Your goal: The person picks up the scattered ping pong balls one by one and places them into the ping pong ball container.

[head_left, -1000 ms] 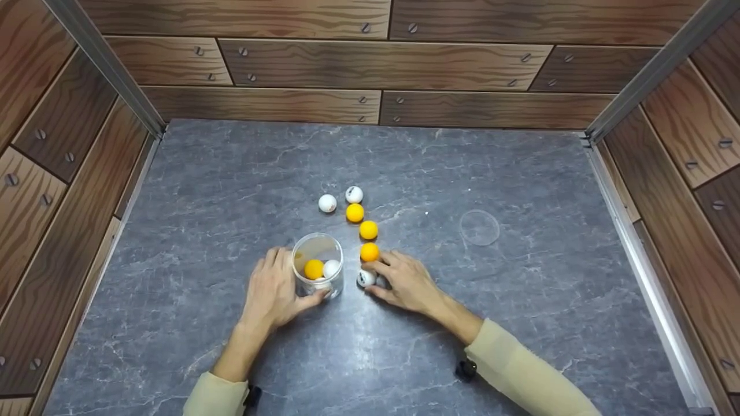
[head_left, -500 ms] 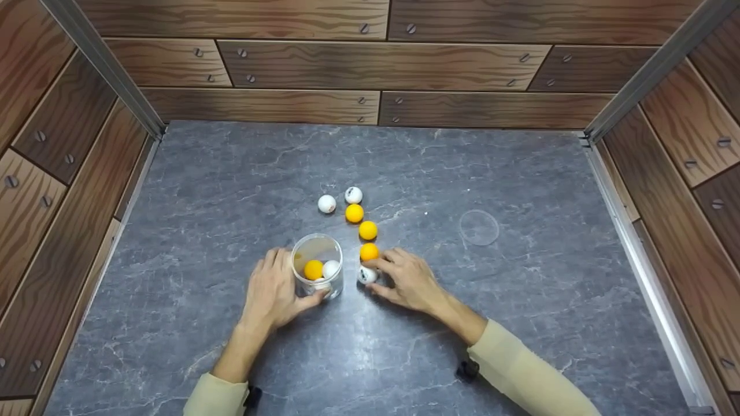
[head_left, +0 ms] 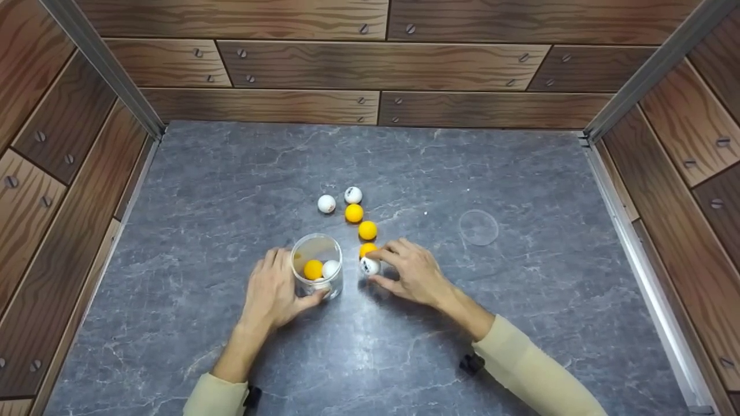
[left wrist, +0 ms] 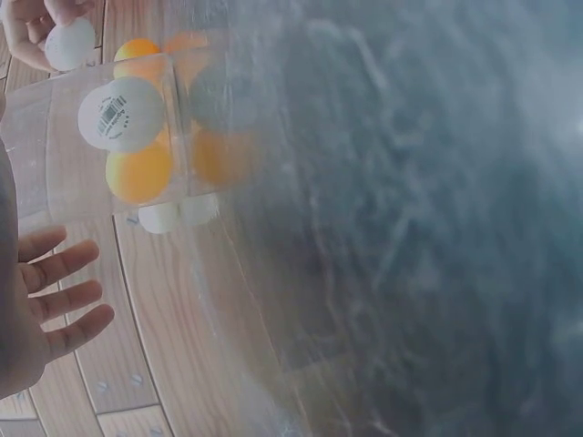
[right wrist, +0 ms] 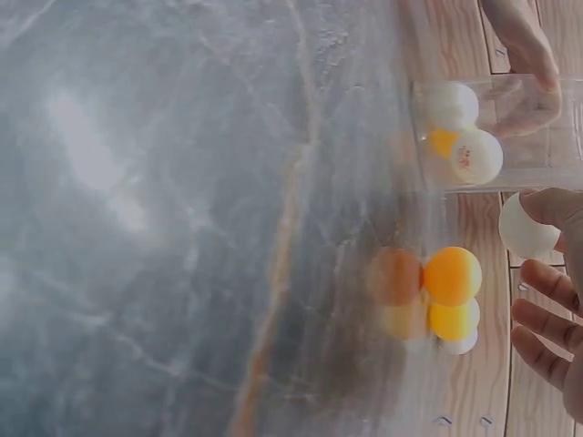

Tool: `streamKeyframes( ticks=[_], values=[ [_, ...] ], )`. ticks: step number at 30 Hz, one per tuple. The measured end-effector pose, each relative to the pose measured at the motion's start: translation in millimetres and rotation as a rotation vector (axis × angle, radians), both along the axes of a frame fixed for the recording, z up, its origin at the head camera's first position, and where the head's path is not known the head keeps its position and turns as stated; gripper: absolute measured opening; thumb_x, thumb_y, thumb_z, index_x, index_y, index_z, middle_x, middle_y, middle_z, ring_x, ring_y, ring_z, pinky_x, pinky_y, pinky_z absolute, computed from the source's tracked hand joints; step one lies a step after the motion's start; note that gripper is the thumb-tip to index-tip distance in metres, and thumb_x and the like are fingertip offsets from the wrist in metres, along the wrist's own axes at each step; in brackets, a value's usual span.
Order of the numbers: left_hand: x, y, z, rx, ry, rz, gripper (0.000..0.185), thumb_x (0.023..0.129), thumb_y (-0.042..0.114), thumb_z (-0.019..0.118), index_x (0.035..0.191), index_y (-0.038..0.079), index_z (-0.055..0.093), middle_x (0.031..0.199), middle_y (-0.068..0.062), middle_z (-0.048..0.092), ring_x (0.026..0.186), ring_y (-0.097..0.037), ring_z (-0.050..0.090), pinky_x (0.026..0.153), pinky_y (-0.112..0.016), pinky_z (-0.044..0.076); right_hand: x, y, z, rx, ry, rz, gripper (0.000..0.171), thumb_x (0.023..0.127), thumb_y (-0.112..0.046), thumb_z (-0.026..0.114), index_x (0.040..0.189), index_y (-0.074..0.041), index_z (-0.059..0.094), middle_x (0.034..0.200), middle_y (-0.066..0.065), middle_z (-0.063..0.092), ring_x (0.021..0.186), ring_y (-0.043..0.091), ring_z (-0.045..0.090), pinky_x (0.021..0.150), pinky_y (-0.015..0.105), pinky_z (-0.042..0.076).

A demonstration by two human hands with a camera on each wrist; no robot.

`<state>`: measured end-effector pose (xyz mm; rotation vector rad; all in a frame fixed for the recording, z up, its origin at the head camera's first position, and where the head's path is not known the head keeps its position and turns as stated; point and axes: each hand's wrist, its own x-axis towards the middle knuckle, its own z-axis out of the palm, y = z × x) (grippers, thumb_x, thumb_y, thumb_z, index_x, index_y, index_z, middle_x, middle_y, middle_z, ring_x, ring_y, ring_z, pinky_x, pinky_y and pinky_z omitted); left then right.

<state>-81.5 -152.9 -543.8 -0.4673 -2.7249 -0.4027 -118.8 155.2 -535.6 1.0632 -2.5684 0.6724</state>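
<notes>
My left hand (head_left: 270, 292) holds a clear plastic cup (head_left: 317, 247), fingers along its left side and thumb across its front. Inside lie an orange ball (head_left: 313, 270) and white table tennis balls, one of them (head_left: 331, 269) plainly seen. To the right of the cup my right hand (head_left: 417, 274) pinches a white table tennis ball (head_left: 369, 266) between thumb and fingers. The right wrist view shows this ball (right wrist: 526, 228) raised off the table. Just behind it an orange ball (head_left: 366, 251) is partly hidden by the fingers.
Farther back on the grey marbled table (head_left: 520, 300) lie two orange balls (head_left: 367, 230) and two white ones (head_left: 326, 204). A clear round lid (head_left: 478, 227) lies to the right. Wood-patterned walls (head_left: 381, 63) enclose the table at the back and sides.
My right hand has taken hold of the white ball and lifted it slightly, covering part of the nearest orange ball. The left hand and the cup stay where they were.
</notes>
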Motion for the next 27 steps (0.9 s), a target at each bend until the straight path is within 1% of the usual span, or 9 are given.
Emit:
streamKeyframes(
  ticks=[6, 11, 18, 23, 27],
  values=[
    [0.0, 1, 0.5, -0.009, -0.006, 0.005, 0.093, 0.075, 0.075, 0.068, 0.126, -0.003, 0.06, 0.11, -0.017, 0.065, 0.108, -0.033, 0.061, 0.083, -0.046, 0.054, -1.7, -1, 7.3, -0.019, 0.024, -0.017, 0.036, 0.088, -0.037, 0.083, 0.118, -0.018, 0.076, 0.1, 0.0, 0.071, 0.084, 0.016, 0.062, 0.068, 0.027, 0.054],
    [-0.2, 1, 0.0, -0.005, 0.007, 0.002, 0.093, 0.075, 0.075, 0.069, 0.126, -0.003, 0.06, 0.11, -0.016, 0.066, 0.106, -0.033, 0.061, 0.083, -0.046, 0.054, -2.0, -2, 15.1, -0.033, 0.039, -0.023, 0.036, 0.088, -0.038, 0.083, 0.118, -0.019, 0.076, 0.099, -0.001, 0.071, 0.085, 0.016, 0.063, 0.069, 0.027, 0.054],
    [-0.6, 0, -1.9, 0.018, 0.03, -0.007, 0.089, 0.072, 0.073, 0.072, 0.121, -0.001, 0.062, 0.11, -0.015, 0.066, 0.105, -0.032, 0.062, 0.08, -0.045, 0.053, -4.8, -3, 23.2, -0.093, 0.063, -0.003, 0.038, 0.087, -0.036, 0.084, 0.12, -0.018, 0.076, 0.097, 0.001, 0.069, 0.086, 0.015, 0.06, 0.069, 0.027, 0.052],
    [-0.6, 0, -0.9, 0.01, 0.02, -0.005, 0.09, 0.073, 0.073, 0.072, 0.122, -0.001, 0.062, 0.11, -0.016, 0.066, 0.106, -0.033, 0.062, 0.081, -0.045, 0.053, -7.1, -5, 31.6, -0.128, 0.102, -0.003, 0.038, 0.085, -0.034, 0.086, 0.116, -0.015, 0.077, 0.093, 0.001, 0.068, 0.083, 0.016, 0.059, 0.068, 0.028, 0.052],
    [-0.8, 0, -0.3, 0.009, 0.01, -0.005, 0.09, 0.073, 0.073, 0.072, 0.123, -0.001, 0.062, 0.11, -0.016, 0.066, 0.106, -0.032, 0.061, 0.08, -0.044, 0.053, -8.1, -8, 38.4, -0.15, 0.12, -0.019, 0.039, 0.084, -0.036, 0.087, 0.116, -0.016, 0.077, 0.097, 0.0, 0.071, 0.086, 0.016, 0.062, 0.071, 0.029, 0.054]
  ],
)
